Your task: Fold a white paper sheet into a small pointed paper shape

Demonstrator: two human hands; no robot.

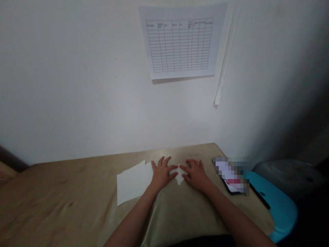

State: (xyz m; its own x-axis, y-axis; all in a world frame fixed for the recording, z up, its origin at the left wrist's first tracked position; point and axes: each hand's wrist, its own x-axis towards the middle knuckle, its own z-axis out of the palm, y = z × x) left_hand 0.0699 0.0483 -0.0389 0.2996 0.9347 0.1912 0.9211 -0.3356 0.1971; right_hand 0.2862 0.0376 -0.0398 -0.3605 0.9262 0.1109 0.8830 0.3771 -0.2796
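Observation:
A small folded piece of white paper, roughly diamond-shaped with a point towards me, lies on the table between my hands. My left hand has its thumb and index fingertip on the paper's left edge, and its other fingers are spread above the table. On the opposite edge, the thumb and index finger of my right hand hold the paper, with the remaining fingers raised and bent. Just left of my left hand, partly behind it, is a larger white sheet with a torn, uneven upper edge.
The table has a brownish, wrinkled cover and meets a white wall. A phone, partly pixelated, rests near its right edge. Beyond that edge is a blue plastic stool or chair. A printed grid sheet hangs on the wall.

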